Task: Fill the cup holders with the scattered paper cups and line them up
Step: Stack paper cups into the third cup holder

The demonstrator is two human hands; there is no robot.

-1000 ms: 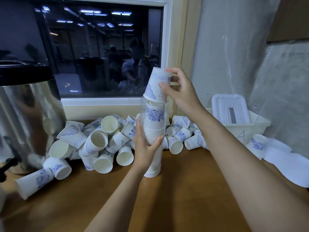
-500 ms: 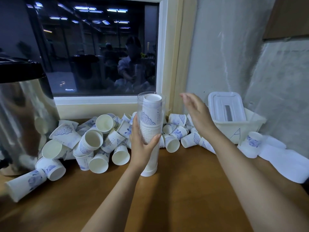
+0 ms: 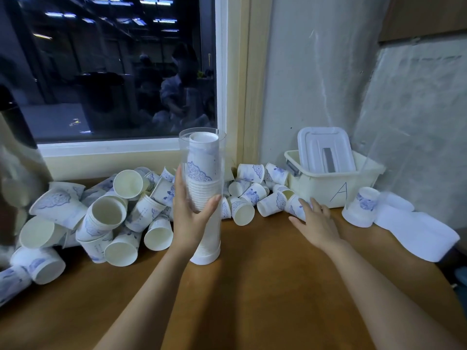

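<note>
Paper cups lie heaped on our wooden table, spreading left of our left fingers and on behind the cup holder to our right fingertips. Holder, a clear tube, stands upright inside our left hand, thumb and fingers wrapped round its middle; nested cups fill it nearly to the rim. Right hand flat, fingers straight and spread, tips at one tipped cup beside the bin marked A.

A single capital letter "A" is handwritten in dark strokes on the front wall of the cream plastic storage box. Small vertical markings are printed beside the blue pattern on the paper cups, but they cannot be read.
</note>
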